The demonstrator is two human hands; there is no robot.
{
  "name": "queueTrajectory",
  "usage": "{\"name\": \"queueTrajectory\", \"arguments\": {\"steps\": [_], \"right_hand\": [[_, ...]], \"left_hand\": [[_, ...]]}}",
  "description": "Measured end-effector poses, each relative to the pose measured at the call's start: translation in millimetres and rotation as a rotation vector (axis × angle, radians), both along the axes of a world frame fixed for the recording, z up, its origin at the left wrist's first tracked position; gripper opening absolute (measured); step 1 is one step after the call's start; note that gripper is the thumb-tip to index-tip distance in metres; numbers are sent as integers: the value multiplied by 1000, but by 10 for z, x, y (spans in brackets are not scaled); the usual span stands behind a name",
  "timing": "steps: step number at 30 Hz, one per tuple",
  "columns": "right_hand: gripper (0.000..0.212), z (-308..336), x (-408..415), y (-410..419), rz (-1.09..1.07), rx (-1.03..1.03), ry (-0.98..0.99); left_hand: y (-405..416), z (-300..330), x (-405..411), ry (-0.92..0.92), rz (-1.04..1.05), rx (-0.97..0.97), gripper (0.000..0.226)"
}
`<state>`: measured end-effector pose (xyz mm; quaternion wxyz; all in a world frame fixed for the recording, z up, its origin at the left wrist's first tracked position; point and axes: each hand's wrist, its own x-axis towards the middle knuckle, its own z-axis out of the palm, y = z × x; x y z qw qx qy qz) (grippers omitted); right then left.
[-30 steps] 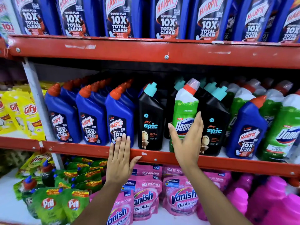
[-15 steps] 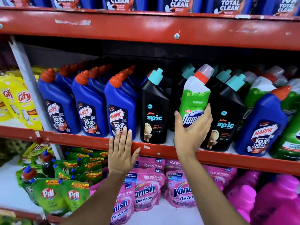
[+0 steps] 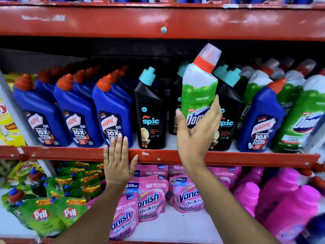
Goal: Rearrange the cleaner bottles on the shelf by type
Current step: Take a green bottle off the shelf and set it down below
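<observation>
My right hand [image 3: 197, 131] grips a green Domex bottle [image 3: 199, 88] with a red and clear cap, held up off the middle shelf [image 3: 246, 158] in front of the black Spic bottles [image 3: 151, 117]. A gap shows between the Spic bottles where it stood. My left hand [image 3: 117, 161] lies flat and open against the shelf's red front edge, below the blue Harpic bottles [image 3: 75, 111] on the left. One lone blue Harpic bottle [image 3: 262, 118] stands on the right among other green Domex bottles [image 3: 302, 117].
The red shelf above [image 3: 158, 22] hangs close over the bottle caps. Below are pink Vanish pouches [image 3: 151, 199], pink bottles [image 3: 288, 205] at right and green Pril pouches [image 3: 44, 213] at left. Yellow packs [image 3: 7, 124] stand beyond a white upright at far left.
My right hand closed on the Domex bottle and lifted it up and out from between the Spic bottles. My left hand stayed on the shelf edge. The view moved closer.
</observation>
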<state>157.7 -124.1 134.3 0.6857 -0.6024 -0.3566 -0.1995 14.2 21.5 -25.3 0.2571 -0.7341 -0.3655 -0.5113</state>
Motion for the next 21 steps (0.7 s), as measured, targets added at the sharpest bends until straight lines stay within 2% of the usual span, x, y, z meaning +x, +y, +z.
{"name": "queueTrajectory", "arguments": {"steps": [7,13,21], "right_hand": [[84,-174,-20,-478,24,-6,23],[80,-755,-6,-790,17,-121,33],[79,-1605,29,-836,67,-308,162]], "left_hand": [[-33,-4,23,-3,16,-17,61],[-22,-30,9,-1,20,6,61],[-13,-22,14,-13,29,33,60]]}}
